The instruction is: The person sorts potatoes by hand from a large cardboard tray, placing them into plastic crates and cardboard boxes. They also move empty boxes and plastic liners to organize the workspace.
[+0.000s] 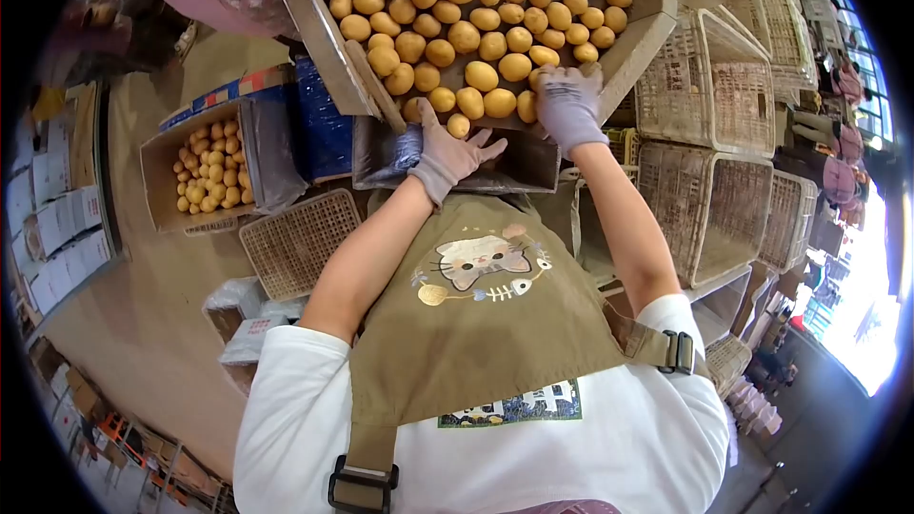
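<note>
A sloping wooden tray [638, 62] full of round yellow-orange fruit [464, 36] lies in front of me. My left hand [449, 157], in a pale glove, is at the tray's near edge with its fingers spread. One fruit [458, 126] sits between its thumb and fingers, with no closed grip on it. At the tray's near right corner is my right hand [571, 109], also gloved. Its fingers are curled down on a fruit [535, 79] that they mostly hide. Below the tray edge is a dark open box [541, 174], its inside partly covered by my left hand.
To the left, a lined carton [157, 186] holds more of the fruit, beside a tan plastic basket [300, 238]. Stacked plastic crates [705, 148] rise close on the right. Wrapped packages [252, 338] stand on the floor at lower left. Other people [843, 148] are at far right.
</note>
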A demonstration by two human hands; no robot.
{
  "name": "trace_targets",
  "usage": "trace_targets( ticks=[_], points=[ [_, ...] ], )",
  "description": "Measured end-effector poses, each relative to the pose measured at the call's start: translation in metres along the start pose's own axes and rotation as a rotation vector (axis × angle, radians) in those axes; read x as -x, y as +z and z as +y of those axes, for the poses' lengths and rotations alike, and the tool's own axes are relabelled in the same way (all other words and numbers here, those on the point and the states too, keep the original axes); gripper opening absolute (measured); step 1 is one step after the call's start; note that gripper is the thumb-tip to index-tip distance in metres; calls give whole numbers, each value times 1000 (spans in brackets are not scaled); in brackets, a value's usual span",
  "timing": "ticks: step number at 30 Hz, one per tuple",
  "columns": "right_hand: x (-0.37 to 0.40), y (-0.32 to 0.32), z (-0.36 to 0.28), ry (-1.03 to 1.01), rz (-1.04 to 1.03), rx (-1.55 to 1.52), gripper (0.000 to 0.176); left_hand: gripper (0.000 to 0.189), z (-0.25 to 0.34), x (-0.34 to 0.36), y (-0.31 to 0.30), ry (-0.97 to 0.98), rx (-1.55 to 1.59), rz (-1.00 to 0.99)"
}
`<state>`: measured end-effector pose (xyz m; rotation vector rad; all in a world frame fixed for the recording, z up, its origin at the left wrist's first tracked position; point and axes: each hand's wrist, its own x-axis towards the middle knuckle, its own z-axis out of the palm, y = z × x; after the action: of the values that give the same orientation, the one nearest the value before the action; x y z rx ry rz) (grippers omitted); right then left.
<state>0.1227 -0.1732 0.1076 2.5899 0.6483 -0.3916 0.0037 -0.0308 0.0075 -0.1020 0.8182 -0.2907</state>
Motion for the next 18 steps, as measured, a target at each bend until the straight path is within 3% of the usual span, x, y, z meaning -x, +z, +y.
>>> trace_targets(
  ticks=[5,7,9,11,12,14,15,16,18],
  points=[
    [-21,9,-8,-13,-112,27,20,131,2,-23,-14,-109,156,-142],
    [-16,-5,-4,-52,-83,-37,25,122,4,-17,-6,-114,179,-41],
    [3,-22,5,-93,-19,-172,33,122,5,-12,-8,-106,134,-165],
    [27,-14,21,-171,398,-605,41,118,8,-6,0,-148,212,-188],
    [46,-12,24,-103,463,-960,42,115,9,-8,-3,-113,185,-246],
    [86,7,38,69,576,-1572,44,107,4,6,9,-17,46,-275],
    [106,28,58,174,644,-1818,43,104,-2,3,11,195,-228,-327],
    [123,59,81,302,747,-1958,43,103,-3,-1,13,281,-337,-350],
    [182,143,143,647,1001,-2169,44,102,2,-5,6,161,-225,-315]
  ],
)
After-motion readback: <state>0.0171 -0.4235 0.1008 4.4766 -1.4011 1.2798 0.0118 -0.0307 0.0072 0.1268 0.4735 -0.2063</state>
